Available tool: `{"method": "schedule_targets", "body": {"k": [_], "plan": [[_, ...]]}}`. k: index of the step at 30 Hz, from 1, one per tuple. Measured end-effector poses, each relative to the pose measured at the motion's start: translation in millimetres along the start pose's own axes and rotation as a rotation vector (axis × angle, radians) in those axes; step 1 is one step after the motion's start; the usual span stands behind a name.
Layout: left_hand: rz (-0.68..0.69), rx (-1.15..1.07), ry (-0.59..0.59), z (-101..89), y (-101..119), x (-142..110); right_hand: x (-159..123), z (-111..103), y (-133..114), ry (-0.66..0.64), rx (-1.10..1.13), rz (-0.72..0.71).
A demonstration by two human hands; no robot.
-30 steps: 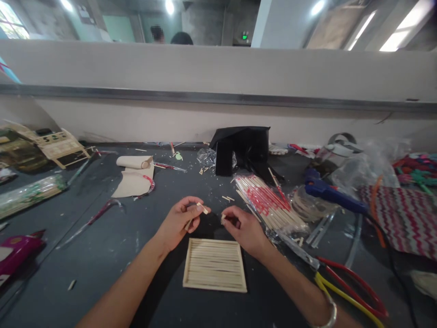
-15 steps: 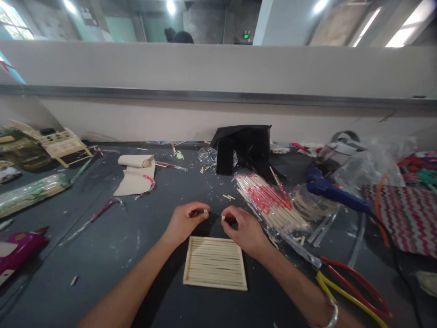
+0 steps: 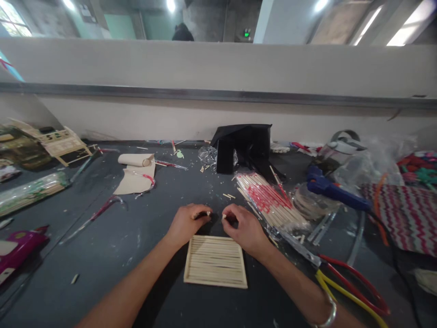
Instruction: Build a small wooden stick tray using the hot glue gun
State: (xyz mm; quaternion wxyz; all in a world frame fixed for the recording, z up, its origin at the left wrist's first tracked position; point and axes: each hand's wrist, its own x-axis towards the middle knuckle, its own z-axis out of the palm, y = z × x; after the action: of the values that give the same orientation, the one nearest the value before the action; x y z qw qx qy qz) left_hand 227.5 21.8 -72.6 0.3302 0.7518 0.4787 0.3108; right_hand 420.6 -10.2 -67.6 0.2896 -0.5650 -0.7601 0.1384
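Observation:
Just beyond a flat panel of pale wooden sticks (image 3: 215,262), framed along its edges, both hands hover close together. My left hand (image 3: 190,222) is closed in a pinch on a short piece of wooden stick (image 3: 208,213), its pale end showing at the fingertips. Facing it across a small gap, my right hand (image 3: 244,227) pinches another small pale stick piece (image 3: 224,217), mostly covered by the fingers. A bag of wooden sticks (image 3: 269,200) with red markings lies beyond my right hand, and a few cut bits (image 3: 229,196) rest on the table near it.
Pliers with red and yellow handles (image 3: 351,287) lie beside my right forearm. A blue glue gun (image 3: 336,191) with a cord is at the right, a magenta glue gun (image 3: 20,250) at the left. Behind stand a black folded object (image 3: 246,146) and a cloth roll (image 3: 136,173).
My left hand has shifted slightly to the right and turned a little, its stick piece now nearer the right hand. My right hand has barely moved.

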Motion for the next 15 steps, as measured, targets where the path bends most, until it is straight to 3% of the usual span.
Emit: {"method": "schedule_targets", "body": {"k": [15], "plan": [[0.03, -0.021, 0.022, 2.6, -2.9, 0.0, 0.5, -2.0, -0.4, -0.04, 0.019, -0.04]]}}
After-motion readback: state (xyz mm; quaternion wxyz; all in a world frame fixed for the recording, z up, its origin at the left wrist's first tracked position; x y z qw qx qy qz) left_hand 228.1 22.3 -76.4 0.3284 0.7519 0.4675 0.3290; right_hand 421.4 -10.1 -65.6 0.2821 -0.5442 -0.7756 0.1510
